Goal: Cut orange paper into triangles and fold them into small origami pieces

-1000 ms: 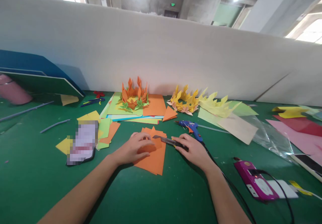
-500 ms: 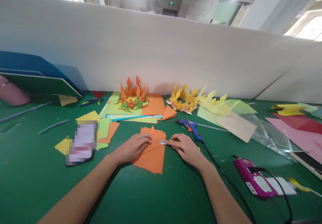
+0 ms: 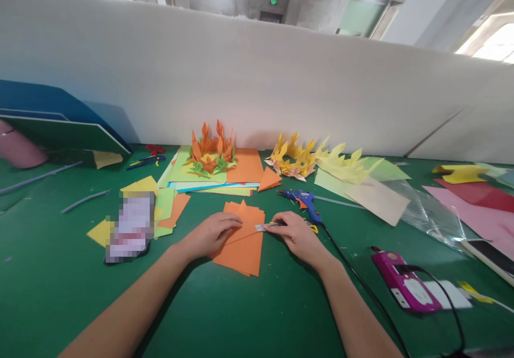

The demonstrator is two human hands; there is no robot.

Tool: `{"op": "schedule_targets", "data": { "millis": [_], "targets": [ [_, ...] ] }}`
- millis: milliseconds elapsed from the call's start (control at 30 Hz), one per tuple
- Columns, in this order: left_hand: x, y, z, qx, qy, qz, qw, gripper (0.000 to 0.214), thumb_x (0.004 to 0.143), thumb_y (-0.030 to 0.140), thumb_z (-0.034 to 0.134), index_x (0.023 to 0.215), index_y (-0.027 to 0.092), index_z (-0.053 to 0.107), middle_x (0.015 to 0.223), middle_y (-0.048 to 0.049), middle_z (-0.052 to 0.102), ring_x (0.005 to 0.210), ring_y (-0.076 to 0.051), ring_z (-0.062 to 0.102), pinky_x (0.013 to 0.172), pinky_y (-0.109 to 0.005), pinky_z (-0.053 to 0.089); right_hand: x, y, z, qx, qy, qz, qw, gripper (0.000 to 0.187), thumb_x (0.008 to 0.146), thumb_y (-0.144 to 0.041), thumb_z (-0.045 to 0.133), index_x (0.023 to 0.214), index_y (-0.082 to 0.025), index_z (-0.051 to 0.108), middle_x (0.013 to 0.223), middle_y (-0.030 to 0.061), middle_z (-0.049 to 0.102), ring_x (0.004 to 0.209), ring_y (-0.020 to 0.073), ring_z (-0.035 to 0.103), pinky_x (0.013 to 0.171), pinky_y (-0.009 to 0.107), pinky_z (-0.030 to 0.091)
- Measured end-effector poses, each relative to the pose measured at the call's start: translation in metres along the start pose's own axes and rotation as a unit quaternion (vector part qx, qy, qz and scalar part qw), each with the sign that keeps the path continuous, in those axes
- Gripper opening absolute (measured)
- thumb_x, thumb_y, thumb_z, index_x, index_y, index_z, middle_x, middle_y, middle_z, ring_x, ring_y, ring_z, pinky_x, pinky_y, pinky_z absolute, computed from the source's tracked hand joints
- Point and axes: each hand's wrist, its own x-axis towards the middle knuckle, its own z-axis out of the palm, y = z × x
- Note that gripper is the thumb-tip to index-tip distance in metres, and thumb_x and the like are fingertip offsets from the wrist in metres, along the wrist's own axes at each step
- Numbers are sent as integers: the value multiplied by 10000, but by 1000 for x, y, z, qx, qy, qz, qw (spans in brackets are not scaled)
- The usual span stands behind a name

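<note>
A stack of orange paper sheets lies in front of me, with a folded point at its top edge and a slanted crease or edge across its middle. My left hand rests on the stack's left side, its fingers together, curved and pressing on the paper. My right hand is closed around a utility knife, whose flat silver front end touches the stack's right edge. The rest of the knife is mostly hidden by my fingers. A yellow loop shows beyond my right knuckles; whether it belongs to the knife I cannot tell.
Behind the stack stand an orange paper crown and yellow paper crowns. A blue glue gun lies near my right hand, its black cord running toward me. A phone and loose papers lie left; a magenta device lies right.
My right hand has shifted very slightly, and more of the dark tool part and the yellow loop now shows. My left hand and the orange paper stay almost unchanged.
</note>
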Motion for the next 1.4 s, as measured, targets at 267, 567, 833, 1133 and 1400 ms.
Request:
{"op": "schedule_targets", "data": {
  "millis": [267,567,833,1133,1400],
  "targets": [
    [2,-3,-5,7,-36,-24,999,291,944,235,383,1037,204,657,1113,-73,683,1024,-187,624,911,-363,475,2,1,-1,6,-1,-13,1000,387,896,-70,404,1095,-257,679,949,95,606,880,212,530,765,376,466],
    [2,-3,-8,0,-85,-79,993,299,941,233,372,1076,251,639,1193,-31,653,1086,-176,596,965,-379,368,-2,1,-5,13,-14,-11,1000,370,907,-96,406,1094,-261,679,934,93,603,852,206,530,740,372,472],
    [4,2,-11,-10,-97,-105,990,298,937,223,367,1061,252,637,1202,-27,648,1095,-177,591,937,-367,336,-2,-1,-6,6,-9,-18,1000,378,908,-90,399,1106,-264,670,916,91,608,838,204,534,728,359,468],
    [2,1,-10,-5,-100,-104,989,304,941,235,359,1071,258,633,1216,-30,640,1103,-174,583,931,-364,328,-4,-5,-10,8,-24,-18,1000,349,913,-109,422,1102,-264,671,912,88,608,838,202,538,723,348,464],
    [2,1,-9,-12,-97,-100,990,320,943,246,343,1071,257,636,1205,-37,646,1088,-174,589,924,-357,327,-4,-7,-12,-5,-25,-22,999,339,918,-128,417,1098,-258,674,915,98,608,841,209,541,718,357,458]
  ]
}}
